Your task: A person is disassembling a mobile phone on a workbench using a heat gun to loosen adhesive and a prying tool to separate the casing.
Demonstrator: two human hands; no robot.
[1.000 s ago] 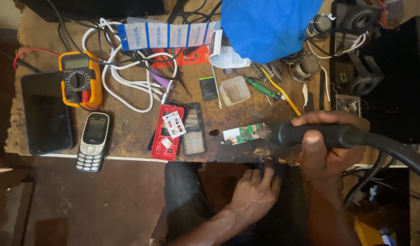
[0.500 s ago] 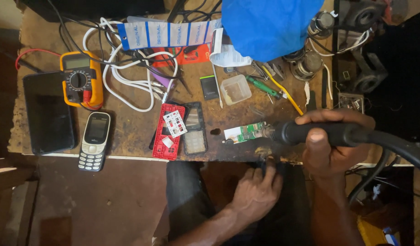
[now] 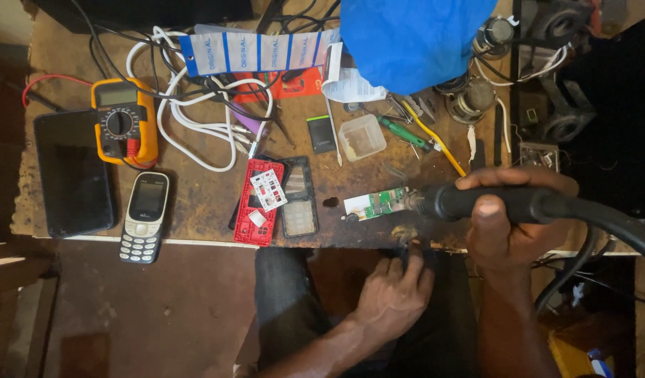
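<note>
A black hot-air handle (image 3: 490, 203) is gripped by the right hand (image 3: 508, 224), fingers (image 3: 518, 178) wrapped fully around it, its nozzle held at a small green circuit board (image 3: 375, 204) lying near the front edge of the desk (image 3: 196, 203). The left hand (image 3: 396, 294) rests below that edge, fingers loosely curled, fingertips touching the edge.

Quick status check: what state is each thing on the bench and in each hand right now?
Right hand: gripping the hot-air wand.
Wand: nozzle aimed at the circuit board.
Circuit board: bare, flat on the bench.
Left hand: empty, at the bench edge.
Keypad phone: assembled, screen dark.
Red phone frame: opened up.
Multimeter: face up.
</note>
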